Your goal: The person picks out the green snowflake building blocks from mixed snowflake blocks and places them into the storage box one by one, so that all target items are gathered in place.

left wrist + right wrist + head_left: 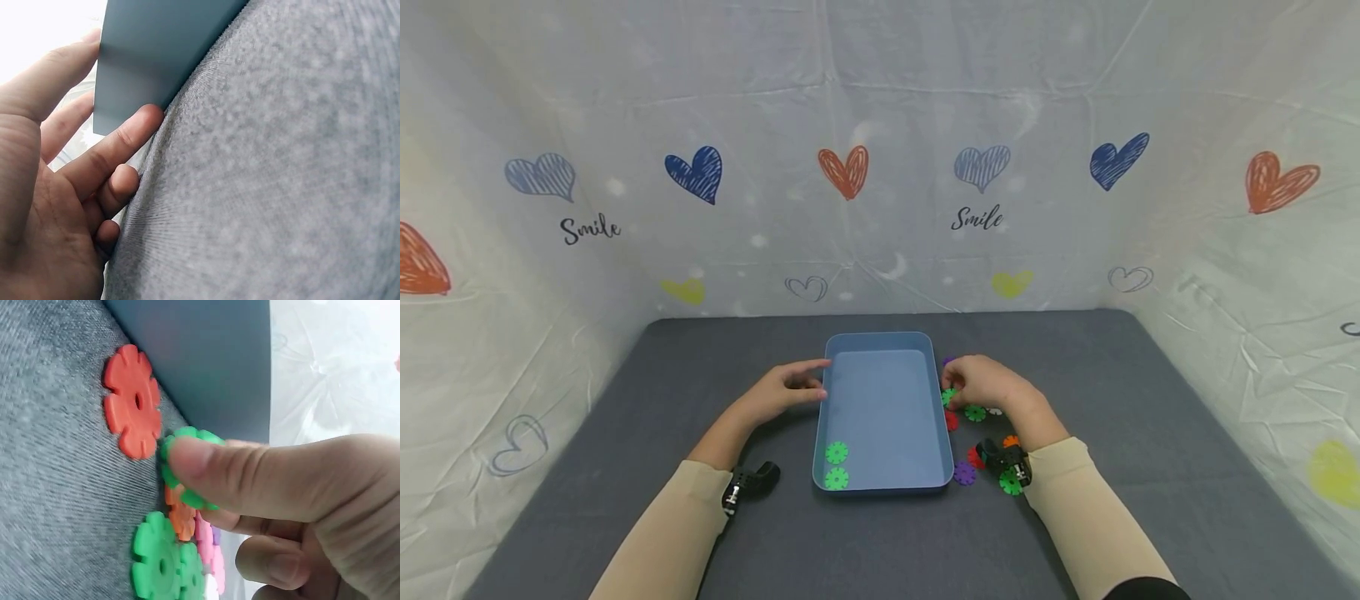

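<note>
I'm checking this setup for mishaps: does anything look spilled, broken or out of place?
Nothing clearly stands out. The tray sits flat on the table, two green discs inside its near left corner. The loose discs beside its right side are scattered, but I see no damage; the right hand pinches another green disc.

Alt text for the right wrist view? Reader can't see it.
The right hand pinches a green notched disc in its grip, beside a blue-grey tray wall. A red disc lies on grey cloth; lower in frame are more green discs, an orange disc and pink pieces.
</note>
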Motion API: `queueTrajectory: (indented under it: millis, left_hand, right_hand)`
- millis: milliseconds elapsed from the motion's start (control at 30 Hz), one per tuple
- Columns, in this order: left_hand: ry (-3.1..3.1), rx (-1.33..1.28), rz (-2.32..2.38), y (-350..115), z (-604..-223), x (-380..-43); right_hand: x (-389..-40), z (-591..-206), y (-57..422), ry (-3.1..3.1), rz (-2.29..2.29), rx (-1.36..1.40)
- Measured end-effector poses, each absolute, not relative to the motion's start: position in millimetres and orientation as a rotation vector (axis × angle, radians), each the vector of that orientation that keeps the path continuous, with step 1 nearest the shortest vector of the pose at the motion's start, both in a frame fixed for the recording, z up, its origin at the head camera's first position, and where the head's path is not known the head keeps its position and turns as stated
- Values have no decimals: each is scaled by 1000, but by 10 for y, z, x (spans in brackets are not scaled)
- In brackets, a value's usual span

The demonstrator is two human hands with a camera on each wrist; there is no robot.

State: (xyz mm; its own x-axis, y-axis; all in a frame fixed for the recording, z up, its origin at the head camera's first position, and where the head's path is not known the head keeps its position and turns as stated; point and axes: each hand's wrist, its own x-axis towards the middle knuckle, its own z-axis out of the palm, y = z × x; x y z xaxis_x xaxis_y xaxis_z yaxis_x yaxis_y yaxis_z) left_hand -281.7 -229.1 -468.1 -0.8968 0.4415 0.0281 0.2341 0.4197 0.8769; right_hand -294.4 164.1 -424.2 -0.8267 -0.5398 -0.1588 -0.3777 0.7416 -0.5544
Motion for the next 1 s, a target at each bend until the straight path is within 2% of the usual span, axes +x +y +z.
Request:
queueTrajectory:
  millis: [467,733,1000]
  left_hand:
    - [2480,609,1465,-2267,-4683,-2829]
    - [2475,591,1469,-2270,-4673,-2824]
    - [2485,596,1466,-2288,-4685,-2817]
  right_hand:
    - [-2867,-3915,1731,2646,-1223,-572]
    - [-2658,-3756,1376,2500,-1645,-450]
    - [-2408,-3775,980,2281,-1783,-469]
